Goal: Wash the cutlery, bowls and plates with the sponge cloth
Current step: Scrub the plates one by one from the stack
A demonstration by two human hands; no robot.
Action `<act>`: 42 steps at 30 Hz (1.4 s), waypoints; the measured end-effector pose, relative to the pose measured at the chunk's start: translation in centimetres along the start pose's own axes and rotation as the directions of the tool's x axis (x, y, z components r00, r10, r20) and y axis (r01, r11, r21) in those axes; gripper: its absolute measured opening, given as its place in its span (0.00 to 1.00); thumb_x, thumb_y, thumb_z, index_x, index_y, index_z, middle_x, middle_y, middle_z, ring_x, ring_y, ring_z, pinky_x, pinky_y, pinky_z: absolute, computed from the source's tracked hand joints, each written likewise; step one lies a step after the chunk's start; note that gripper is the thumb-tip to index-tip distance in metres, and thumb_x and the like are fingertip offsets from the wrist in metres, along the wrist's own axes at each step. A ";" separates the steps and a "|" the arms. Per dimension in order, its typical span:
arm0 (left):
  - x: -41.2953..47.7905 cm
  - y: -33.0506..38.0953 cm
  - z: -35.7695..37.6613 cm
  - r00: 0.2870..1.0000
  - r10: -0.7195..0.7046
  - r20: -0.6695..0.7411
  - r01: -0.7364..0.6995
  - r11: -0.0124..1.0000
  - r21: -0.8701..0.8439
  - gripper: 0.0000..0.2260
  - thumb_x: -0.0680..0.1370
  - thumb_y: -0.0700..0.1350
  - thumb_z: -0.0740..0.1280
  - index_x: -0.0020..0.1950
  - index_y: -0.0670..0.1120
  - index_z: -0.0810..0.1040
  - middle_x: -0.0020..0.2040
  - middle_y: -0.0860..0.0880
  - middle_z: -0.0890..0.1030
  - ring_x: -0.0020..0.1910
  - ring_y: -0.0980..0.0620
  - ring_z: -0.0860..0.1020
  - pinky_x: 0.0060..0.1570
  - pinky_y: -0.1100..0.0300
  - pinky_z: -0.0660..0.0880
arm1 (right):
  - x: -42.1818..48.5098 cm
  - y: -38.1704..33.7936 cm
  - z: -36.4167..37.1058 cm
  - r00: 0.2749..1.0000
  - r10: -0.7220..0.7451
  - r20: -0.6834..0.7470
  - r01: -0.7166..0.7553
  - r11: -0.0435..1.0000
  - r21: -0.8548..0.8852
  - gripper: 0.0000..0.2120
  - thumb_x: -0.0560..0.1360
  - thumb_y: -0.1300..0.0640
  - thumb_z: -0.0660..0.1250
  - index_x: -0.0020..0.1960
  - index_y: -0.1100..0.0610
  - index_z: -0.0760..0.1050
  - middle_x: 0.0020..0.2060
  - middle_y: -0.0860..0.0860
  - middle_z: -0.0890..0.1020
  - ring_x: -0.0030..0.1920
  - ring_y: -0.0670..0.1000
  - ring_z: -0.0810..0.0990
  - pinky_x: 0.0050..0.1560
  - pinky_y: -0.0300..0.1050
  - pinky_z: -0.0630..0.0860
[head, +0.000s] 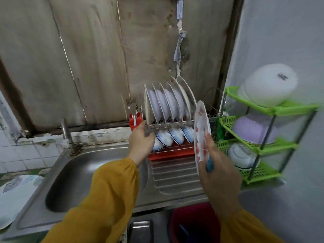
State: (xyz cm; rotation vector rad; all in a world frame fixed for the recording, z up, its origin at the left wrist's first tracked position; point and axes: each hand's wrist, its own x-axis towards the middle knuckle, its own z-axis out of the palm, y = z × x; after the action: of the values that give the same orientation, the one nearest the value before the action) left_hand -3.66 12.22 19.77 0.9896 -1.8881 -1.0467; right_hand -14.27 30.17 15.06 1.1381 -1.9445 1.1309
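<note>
The right hand has its grip clasped on a round white plate with red flower prints, upright on edge over the steel draining board, with a small blue item under the thumb. Beyond, the left hand has its grip curled round the front rail of the wire dish rack, which holds white plates and blue-rimmed bowls.

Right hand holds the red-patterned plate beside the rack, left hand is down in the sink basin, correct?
No. The head view shows the left hand gripping the front rail of the dish rack, not in the sink basin. The right hand does hold the red-patterned plate beside the rack.
</note>
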 end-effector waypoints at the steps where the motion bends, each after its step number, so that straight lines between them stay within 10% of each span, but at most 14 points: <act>1: 0.7 -0.2 0.5 1.000 0.018 -0.005 -0.018 0.999 0.033 0.28 0.76 0.48 0.64 0.76 0.50 0.63 0.72 0.46 0.69 0.70 0.45 0.68 0.69 0.45 0.67 | 0.8 0.6 -0.1 1.000 -0.008 -0.029 0.008 1.000 -0.024 0.42 0.65 0.68 0.73 0.75 0.50 0.61 0.35 0.51 0.78 0.30 0.52 0.73 0.25 0.41 0.67; 11: 9.0 0.9 6.9 0.971 0.236 0.019 -0.228 0.910 0.346 0.32 0.80 0.48 0.63 0.80 0.50 0.50 0.79 0.44 0.37 0.76 0.44 0.31 0.75 0.45 0.44 | 10.7 7.0 3.3 0.968 -0.174 -0.181 0.153 0.980 -0.125 0.34 0.68 0.64 0.68 0.73 0.53 0.68 0.37 0.52 0.80 0.32 0.52 0.73 0.27 0.42 0.68; 22: 17.2 1.2 11.4 0.864 0.504 -0.018 -0.395 0.699 0.596 0.36 0.78 0.58 0.60 0.80 0.49 0.47 0.79 0.42 0.37 0.76 0.41 0.31 0.73 0.41 0.34 | 19.3 13.6 9.6 0.977 -0.144 -0.157 0.145 0.989 -0.005 0.27 0.74 0.53 0.61 0.74 0.48 0.66 0.39 0.50 0.80 0.34 0.49 0.74 0.35 0.46 0.78; 32: 19.7 -0.1 13.2 0.840 0.536 -0.089 -0.310 0.607 0.732 0.40 0.74 0.66 0.50 0.80 0.45 0.52 0.80 0.39 0.47 0.78 0.39 0.39 0.70 0.46 0.27 | 22.1 16.2 14.6 0.998 -0.054 -0.029 0.055 0.998 0.039 0.29 0.73 0.47 0.54 0.74 0.45 0.60 0.31 0.39 0.67 0.30 0.41 0.65 0.29 0.39 0.67; 42: 20.0 -0.9 14.0 0.824 0.550 -0.135 -0.301 0.627 0.719 0.37 0.76 0.63 0.52 0.78 0.41 0.59 0.78 0.35 0.54 0.77 0.38 0.53 0.73 0.38 0.42 | 22.0 18.0 17.2 0.995 -0.077 0.066 0.071 0.994 0.083 0.29 0.75 0.50 0.59 0.75 0.41 0.58 0.30 0.36 0.64 0.30 0.36 0.66 0.29 0.35 0.67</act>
State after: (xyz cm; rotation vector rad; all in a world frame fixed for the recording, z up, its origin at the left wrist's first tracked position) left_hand -23.95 -1.21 18.27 0.9281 -2.0749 0.1503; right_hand -41.49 11.47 18.72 1.2972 -1.9064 1.1540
